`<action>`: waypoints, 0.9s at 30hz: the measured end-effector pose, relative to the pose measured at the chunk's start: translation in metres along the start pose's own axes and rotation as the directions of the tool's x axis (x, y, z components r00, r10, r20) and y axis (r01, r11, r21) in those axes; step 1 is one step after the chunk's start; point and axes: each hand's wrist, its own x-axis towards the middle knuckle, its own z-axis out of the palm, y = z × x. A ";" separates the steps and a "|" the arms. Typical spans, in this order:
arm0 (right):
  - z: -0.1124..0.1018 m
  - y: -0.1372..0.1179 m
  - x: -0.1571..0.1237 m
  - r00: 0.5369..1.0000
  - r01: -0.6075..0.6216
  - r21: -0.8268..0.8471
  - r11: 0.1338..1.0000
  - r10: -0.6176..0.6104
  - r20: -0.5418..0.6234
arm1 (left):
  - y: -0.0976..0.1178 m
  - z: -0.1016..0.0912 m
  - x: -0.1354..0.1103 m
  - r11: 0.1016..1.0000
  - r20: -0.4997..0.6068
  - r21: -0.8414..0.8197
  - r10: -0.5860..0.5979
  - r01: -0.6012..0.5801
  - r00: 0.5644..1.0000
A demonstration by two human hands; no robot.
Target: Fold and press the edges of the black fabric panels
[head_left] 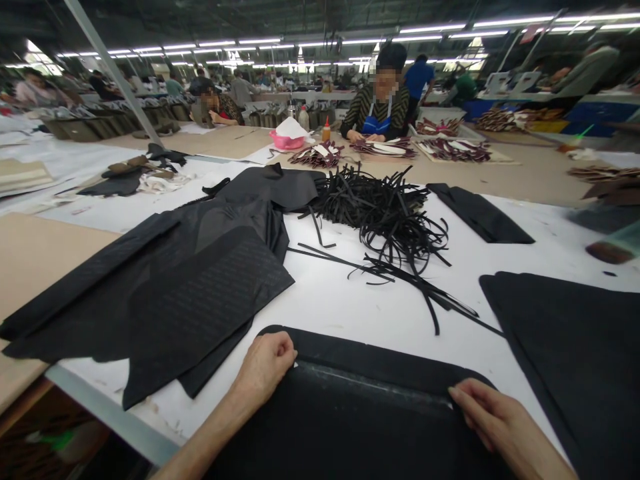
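A large black sheet-like panel (pixel 370 433) with rounded corners lies directly before me at the table's near edge. Across it, just below its far border, runs a narrow shiny strip (pixel 370 387) with whitish ends. My left hand (pixel 269 365) rests at the panel's far left corner, fingers curled closed at the strip's left end. At the other end, my right hand (pixel 487 410) pinches thumb and finger together near the panel's right corner. Whether the strip lies on the panel or is stretched just above it, I cannot tell.
Stacked black pieces (pixel 200 293) lie to the left, with more black panels (pixel 565 347) on the right. A tangled heap of black strips (pixel 380 207) sits beyond, loose ones trailing rightward. Across the table, a person (pixel 377 100) works near a pink basin (pixel 287 139) and orange bottle (pixel 327 131).
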 end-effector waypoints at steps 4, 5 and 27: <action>0.001 0.003 0.000 0.999 0.039 0.037 0.999 -0.038 -0.009 | -0.002 0.003 -0.001 0.997 0.000 0.073 0.019 -0.019 1.000; 0.001 0.003 -0.001 0.999 0.044 0.047 0.998 -0.043 -0.016 | -0.003 0.003 -0.001 0.995 -0.001 0.093 0.024 -0.024 1.000; 0.004 -0.006 -0.011 0.968 0.056 -0.132 0.990 -0.086 -0.236 | -0.003 0.033 -0.034 0.367 0.144 0.823 0.604 -0.434 0.784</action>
